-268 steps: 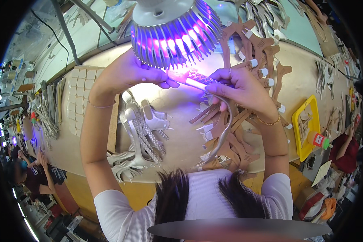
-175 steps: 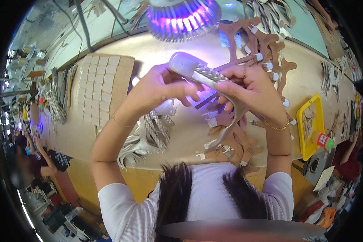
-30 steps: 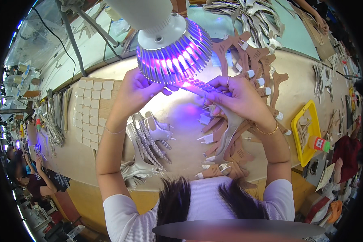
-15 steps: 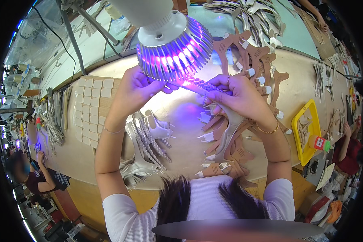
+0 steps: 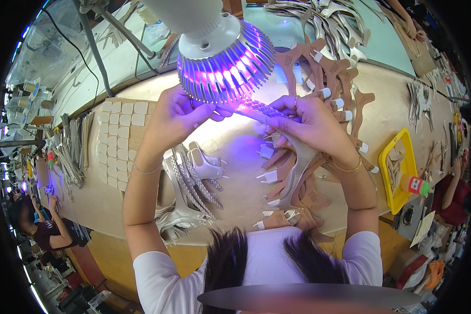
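Under the purple glow of a finned lamp (image 5: 225, 65), a braided strap (image 5: 267, 110) stretches between my hands, its flat edge lit pink. My left hand (image 5: 187, 114) pinches the strap's left end; the lamp head hides part of those fingers. My right hand (image 5: 311, 123) is closed around the other end, thumb on top. From under my right hand a pale forked shoe-upper piece (image 5: 300, 167) hangs toward me; whether it joins the strap I cannot tell. Below my left hand lie silvery uppers with braided straps (image 5: 193, 183).
Brown forked pieces with white tabs (image 5: 334, 68) spread around my right arm. Left of me lies a board of pale square patches (image 5: 121, 125). At right stand a yellow tray (image 5: 385, 167) and a green-capped bottle (image 5: 413, 184). Silvery pieces (image 5: 340, 23) pile up far back. Other people work at both sides.
My hands and the strap stay almost in place. At the left, a co-worker's head and arms have shifted; at the far right top, another person's hands have moved.
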`<state>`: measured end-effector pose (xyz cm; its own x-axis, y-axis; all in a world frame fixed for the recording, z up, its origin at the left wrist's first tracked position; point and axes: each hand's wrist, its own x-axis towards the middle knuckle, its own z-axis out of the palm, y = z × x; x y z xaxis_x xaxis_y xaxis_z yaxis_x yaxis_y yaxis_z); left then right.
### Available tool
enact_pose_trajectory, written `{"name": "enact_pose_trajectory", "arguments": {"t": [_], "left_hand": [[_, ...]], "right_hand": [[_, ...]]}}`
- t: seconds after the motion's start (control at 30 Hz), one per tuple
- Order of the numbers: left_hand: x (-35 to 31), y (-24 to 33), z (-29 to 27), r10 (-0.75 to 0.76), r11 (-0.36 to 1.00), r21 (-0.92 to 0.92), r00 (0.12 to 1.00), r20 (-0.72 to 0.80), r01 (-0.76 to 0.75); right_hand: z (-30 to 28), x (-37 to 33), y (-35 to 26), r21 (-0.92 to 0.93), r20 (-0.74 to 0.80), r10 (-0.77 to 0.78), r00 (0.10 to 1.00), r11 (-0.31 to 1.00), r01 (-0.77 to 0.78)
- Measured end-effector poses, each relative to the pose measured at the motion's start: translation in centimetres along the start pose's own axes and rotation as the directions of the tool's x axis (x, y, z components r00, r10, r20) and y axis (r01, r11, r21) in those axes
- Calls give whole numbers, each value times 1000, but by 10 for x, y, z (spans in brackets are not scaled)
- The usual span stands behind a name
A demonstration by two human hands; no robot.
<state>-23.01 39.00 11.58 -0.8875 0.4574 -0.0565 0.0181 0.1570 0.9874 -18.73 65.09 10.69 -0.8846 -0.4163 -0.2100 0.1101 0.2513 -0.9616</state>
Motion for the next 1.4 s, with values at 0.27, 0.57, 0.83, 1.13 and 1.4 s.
{"name": "enact_pose_trajectory", "arguments": {"t": [0.27, 0.57, 0.83, 1.13, 1.4], "left_hand": [[2, -1, 10, 59, 993, -98, 997, -46, -63], [4, -1, 16, -4, 995, -97, 989, -147, -10], [-3, 8, 26, 41, 972, -216, 976, -213, -88], [-7, 10, 40, -21, 959, -282, 976, -215, -41], [-11, 12, 48, -19, 936, -350, 982, -188, -49]], "right_hand": [[0, -2, -3, -4, 7, 11, 1000, 1000, -11], [1, -2, -4, 17, 2, 28, 1000, 999, -28], [4, -5, -10, -1, 2, 27, 1000, 1000, -27], [5, -16, -18, -74, -6, -8, 1000, 997, 7], [9, -21, -20, -151, -3, -61, 998, 987, 59]]}}
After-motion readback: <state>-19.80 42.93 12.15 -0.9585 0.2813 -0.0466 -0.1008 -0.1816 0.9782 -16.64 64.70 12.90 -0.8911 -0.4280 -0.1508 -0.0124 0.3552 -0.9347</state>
